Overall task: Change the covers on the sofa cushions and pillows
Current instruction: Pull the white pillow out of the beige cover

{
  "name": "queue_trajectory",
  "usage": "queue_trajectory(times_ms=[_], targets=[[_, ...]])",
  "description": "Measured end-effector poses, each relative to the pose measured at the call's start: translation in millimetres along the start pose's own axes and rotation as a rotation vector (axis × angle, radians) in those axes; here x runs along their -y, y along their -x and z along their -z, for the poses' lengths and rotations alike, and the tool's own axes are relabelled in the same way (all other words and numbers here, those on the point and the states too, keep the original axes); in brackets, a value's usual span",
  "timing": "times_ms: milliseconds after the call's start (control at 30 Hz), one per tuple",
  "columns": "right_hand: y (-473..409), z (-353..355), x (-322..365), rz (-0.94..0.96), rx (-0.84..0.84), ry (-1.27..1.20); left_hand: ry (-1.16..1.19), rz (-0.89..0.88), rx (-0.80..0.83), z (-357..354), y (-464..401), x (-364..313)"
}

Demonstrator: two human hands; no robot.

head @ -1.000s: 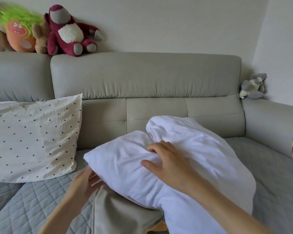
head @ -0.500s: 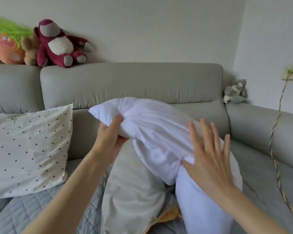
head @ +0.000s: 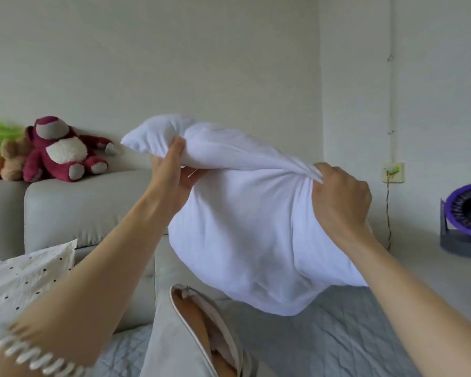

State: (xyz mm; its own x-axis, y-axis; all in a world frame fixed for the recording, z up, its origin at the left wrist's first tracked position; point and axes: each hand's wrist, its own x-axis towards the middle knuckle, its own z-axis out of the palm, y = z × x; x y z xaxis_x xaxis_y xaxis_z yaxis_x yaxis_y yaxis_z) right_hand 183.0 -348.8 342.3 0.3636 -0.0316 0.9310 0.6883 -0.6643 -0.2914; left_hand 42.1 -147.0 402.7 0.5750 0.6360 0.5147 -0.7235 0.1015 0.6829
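Note:
A plain white pillow (head: 245,240) hangs in the air above the sofa seat, held up by its top edge. My left hand (head: 172,172) grips its upper left corner, fingers curled round the bunched fabric. My right hand (head: 337,194) pinches a gathered fold at the upper right. Below the pillow lies a beige cushion cover (head: 174,336) with an open zipped mouth (head: 201,322) showing a tan inside. A white pillow with black dots (head: 25,278) leans against the sofa back at the left.
The grey sofa (head: 79,208) has a quilted blue-grey seat cover (head: 324,336). Plush toys, among them a dark red bear (head: 60,151), sit on the backrest. A purple fan (head: 468,213) stands at the right, near a wall socket (head: 393,172) with a hanging cord.
The white pillow has risen off the sofa into the air. My right hand went from flat and open against it to pinching its top edge. My view has tilted upward.

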Motion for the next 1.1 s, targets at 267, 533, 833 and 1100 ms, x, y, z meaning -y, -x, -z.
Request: queue_trajectory(times_ms=[267, 533, 833, 1100], targets=[[-25.9, 15.5, 36.6, 0.325, -0.520, -0.317, 0.378, -0.114, 0.310, 4.6, 6.1, -29.3], [84.8, -56.6, -12.2, 0.519, -0.015, -0.146, -0.245, 0.318, 0.053, 100.3, 23.9, 67.1], [218.6, -87.0, -34.9, 0.072, 1.246, -0.094, -0.502, 0.695, -0.291, 148.9, 58.0, 141.4], [225.4, -120.3, -3.9, -0.296, 0.602, -0.465, -0.309, 0.170, 0.142, 67.6, 22.2, 137.4]])
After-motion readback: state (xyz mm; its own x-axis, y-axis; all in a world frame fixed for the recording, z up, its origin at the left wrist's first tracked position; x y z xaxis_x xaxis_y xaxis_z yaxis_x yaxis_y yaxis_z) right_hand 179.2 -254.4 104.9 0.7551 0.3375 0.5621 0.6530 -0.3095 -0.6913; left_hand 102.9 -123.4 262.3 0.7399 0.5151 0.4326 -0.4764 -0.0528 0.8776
